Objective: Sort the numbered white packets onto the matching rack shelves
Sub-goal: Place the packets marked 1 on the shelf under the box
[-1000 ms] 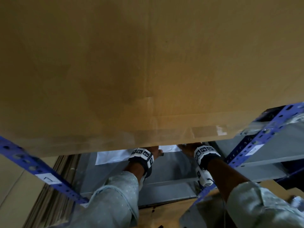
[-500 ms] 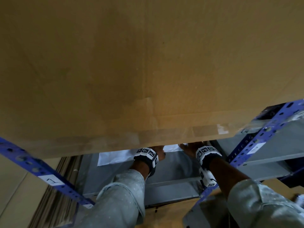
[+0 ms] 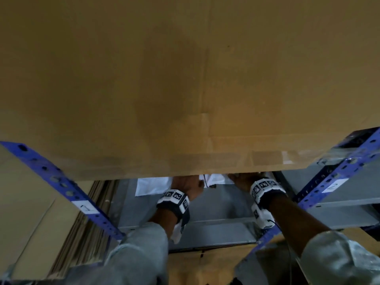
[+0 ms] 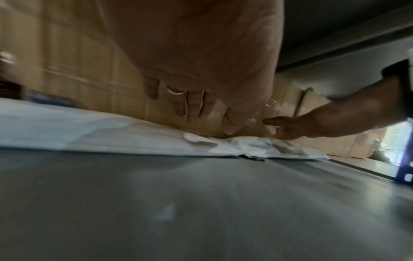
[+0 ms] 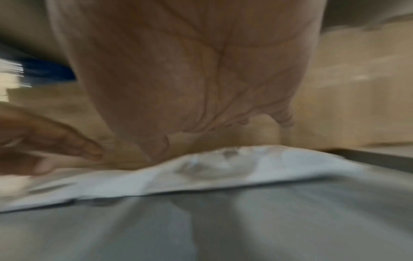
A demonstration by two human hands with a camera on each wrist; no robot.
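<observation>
With both the left hand (image 4: 192, 84) and the right hand (image 4: 297, 127) open above them, the white packets (image 4: 116, 134), lying on the grey shelf (image 4: 201, 203), are judged soft, light and best pinched at an edge.

Both wrists wear white bands (image 3: 174, 199) with black square patterns. The sleeves (image 3: 139, 254) are light grey with tiny dots. One left finger has a pale ring (image 4: 176, 91).

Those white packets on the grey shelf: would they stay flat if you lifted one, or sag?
Probably sag: the white packets look thin and wrinkled, draping over small lumps on the grey shelf. They seem light, lying nearly flat. Pushed, one would likely slide on the smooth metal rather than roll.
</observation>
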